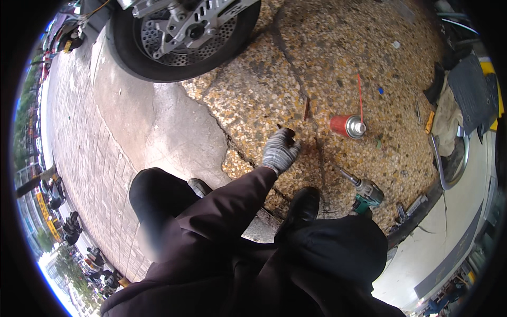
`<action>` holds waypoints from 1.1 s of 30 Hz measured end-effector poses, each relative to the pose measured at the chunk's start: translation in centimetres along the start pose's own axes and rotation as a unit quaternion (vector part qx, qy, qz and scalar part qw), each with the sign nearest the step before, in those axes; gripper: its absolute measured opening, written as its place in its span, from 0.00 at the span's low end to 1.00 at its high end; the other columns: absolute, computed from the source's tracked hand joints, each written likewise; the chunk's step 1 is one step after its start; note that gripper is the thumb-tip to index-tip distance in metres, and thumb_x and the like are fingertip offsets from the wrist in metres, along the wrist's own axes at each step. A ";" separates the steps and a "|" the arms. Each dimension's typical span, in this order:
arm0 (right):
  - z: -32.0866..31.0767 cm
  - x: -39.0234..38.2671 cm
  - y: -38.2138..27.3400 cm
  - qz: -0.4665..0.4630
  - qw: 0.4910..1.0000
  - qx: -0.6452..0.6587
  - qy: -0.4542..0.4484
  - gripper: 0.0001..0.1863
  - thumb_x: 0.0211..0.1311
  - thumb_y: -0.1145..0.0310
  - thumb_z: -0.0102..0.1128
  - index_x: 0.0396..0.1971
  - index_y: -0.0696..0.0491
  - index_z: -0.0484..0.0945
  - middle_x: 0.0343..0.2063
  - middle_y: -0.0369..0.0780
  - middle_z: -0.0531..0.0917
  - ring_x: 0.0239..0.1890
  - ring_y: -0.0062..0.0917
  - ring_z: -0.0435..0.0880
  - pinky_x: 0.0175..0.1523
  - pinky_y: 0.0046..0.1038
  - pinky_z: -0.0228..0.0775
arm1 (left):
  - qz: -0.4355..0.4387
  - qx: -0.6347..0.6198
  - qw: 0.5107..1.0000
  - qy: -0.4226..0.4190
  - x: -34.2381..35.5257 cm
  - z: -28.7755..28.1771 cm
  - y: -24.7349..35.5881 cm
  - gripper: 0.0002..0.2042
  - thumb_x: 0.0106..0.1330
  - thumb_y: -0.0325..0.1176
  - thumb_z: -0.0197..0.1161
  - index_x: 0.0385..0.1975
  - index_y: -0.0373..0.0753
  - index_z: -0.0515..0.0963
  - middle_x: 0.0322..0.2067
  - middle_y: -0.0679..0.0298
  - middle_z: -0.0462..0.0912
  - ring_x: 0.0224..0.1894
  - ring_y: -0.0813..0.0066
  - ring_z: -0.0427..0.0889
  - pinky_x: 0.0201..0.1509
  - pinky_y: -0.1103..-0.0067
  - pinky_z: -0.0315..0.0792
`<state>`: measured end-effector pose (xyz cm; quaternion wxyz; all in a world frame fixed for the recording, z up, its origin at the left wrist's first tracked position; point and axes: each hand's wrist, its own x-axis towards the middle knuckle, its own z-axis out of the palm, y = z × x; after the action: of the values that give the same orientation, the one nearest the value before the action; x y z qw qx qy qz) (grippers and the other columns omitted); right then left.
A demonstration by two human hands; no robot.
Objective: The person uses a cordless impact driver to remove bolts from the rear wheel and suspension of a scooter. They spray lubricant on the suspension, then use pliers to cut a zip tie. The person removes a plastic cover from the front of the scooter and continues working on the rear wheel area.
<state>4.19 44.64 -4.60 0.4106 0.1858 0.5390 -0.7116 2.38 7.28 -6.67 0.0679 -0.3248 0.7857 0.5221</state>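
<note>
My left hand point(281, 150), in a grey striped glove with dark fingertips, is low over the pebbled ground in front of my feet. Its fingers are curled, and a small dark tip pokes out past them; what it belongs to I cannot make out. A short rust-brown rod point(306, 109) lies just beyond the hand. To its right is a red spray can point(346, 126) with a thin red straw point(360, 95) on its nozzle. Closer to my right knee lies a green and silver power wrench point(367, 194), its shaft pointing toward the hand. My right hand does not show.
A motorcycle wheel point(182, 68) with a drilled brake disc stands at the far left. A small blue piece point(380, 91) lies beyond the can. Dark cloths point(465, 100) and a bent metal tube point(441, 164) are at the right. My shoe point(303, 208) is close by.
</note>
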 end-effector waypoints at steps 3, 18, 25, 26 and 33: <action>2.5 1.2 -1.7 0.003 0.998 -0.042 -0.043 0.22 0.49 0.74 0.69 0.45 0.54 0.72 0.33 0.34 0.79 0.25 0.27 0.79 0.28 0.31 0.74 | -0.142 -0.264 0.930 -0.213 -2.0 0.9 2.5 0.19 0.64 0.43 0.64 0.46 0.34 0.75 0.37 0.60 0.82 0.35 0.74 0.80 0.36 0.76 0.75; 12.4 7.2 -4.2 0.011 0.941 -0.183 -0.285 0.35 0.53 0.61 0.70 0.60 0.56 0.66 0.54 0.41 0.75 0.56 0.29 0.73 0.61 0.34 0.64 | -0.010 0.207 0.938 -0.276 -5.4 -4.7 2.2 0.21 0.49 0.40 0.64 0.43 0.39 0.76 0.38 0.47 0.82 0.46 0.46 0.79 0.45 0.62 0.74; 5.4 10.8 -10.1 -0.215 0.901 -0.349 0.141 0.51 0.41 0.49 0.77 0.64 0.53 0.59 0.51 0.42 0.72 0.50 0.34 0.75 0.51 0.35 0.73 | -0.026 0.149 0.952 -0.265 -7.0 -5.9 1.3 0.21 0.49 0.38 0.63 0.45 0.38 0.76 0.36 0.47 0.82 0.43 0.47 0.81 0.42 0.61 0.74; 5.5 11.4 -10.6 -0.256 0.883 -0.375 0.120 0.52 0.41 0.49 0.77 0.65 0.52 0.58 0.54 0.42 0.69 0.53 0.35 0.72 0.53 0.36 0.71 | -0.028 0.147 0.951 -0.269 -7.1 -5.7 1.0 0.20 0.50 0.38 0.63 0.44 0.39 0.76 0.36 0.47 0.82 0.42 0.48 0.81 0.42 0.61 0.74; 9.9 17.8 -10.7 -0.318 0.867 -0.364 0.123 0.56 0.30 0.77 0.75 0.67 0.50 0.56 0.61 0.41 0.66 0.60 0.34 0.67 0.64 0.37 0.63 | 0.030 0.133 0.953 -0.270 -7.6 -5.6 0.3 0.24 0.49 0.40 0.62 0.47 0.37 0.75 0.34 0.44 0.81 0.42 0.42 0.79 0.41 0.59 0.73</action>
<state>-13.07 29.61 -7.15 0.1310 -0.0721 0.8356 -0.5286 9.38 5.88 -0.58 0.3043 -0.1362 0.8097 0.4829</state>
